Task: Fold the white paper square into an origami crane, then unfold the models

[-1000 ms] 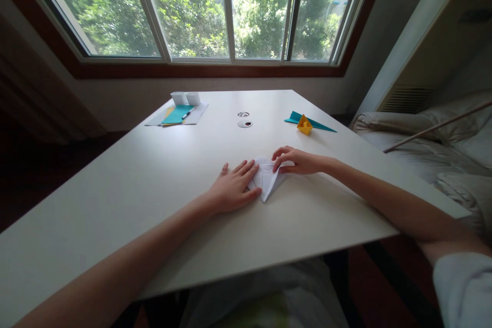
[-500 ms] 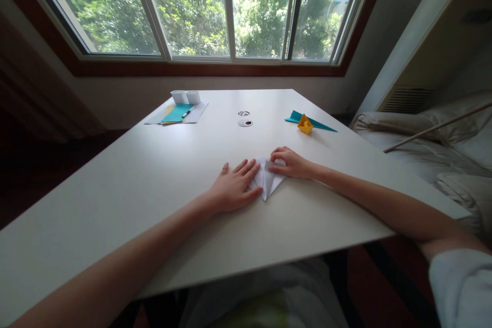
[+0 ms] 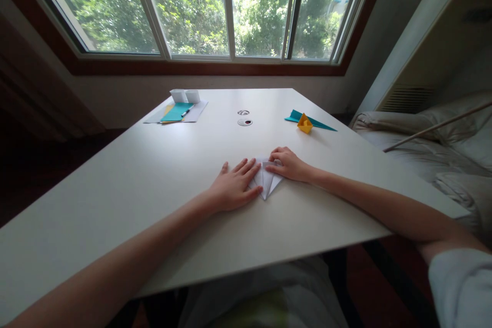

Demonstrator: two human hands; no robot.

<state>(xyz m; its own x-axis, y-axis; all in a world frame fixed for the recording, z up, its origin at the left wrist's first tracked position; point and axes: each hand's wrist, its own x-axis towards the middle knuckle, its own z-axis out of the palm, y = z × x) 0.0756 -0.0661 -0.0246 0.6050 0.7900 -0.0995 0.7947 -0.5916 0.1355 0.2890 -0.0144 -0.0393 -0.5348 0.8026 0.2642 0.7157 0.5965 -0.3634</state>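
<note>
Fingers of the left hand (image 3: 233, 187) lie flat and slightly spread, pressing the left part of the folded white paper (image 3: 266, 178) onto the bench (image 3: 330, 210); nothing gripped there. On my right hand (image 3: 289, 164) the fingers are curled, index and thumb close together on the right-hand flap. They touch it for sure; can't tell if they pinch the flap or just press it down.

Bench is white and glossy, its near edge just ahead of my lap. Far left: white sheets (image 3: 200, 113) with a teal sheet (image 3: 176, 113) on top, a pen (image 3: 187, 110) lying at the teal sheet's right side, and two small white boxes just behind. Far middle: two flat round pieces (image 3: 245, 122) with dark marks, one behind the other. Far right: teal paper dart (image 3: 321, 124), yellow paper boat (image 3: 305, 124) just in front of it.

Room: wide window (image 3: 200, 15) ahead, red-brown frame, trees outside; curtain (image 3: 34, 82) on the left; pale cushions and a thin stick (image 3: 434, 127) on the right.

White paper sits between my hands, near side of the bench. Sharp tip points back at me. Center crease runs from tip toward the window. My hands cover both sides, so can't confirm that's the long axis.
</note>
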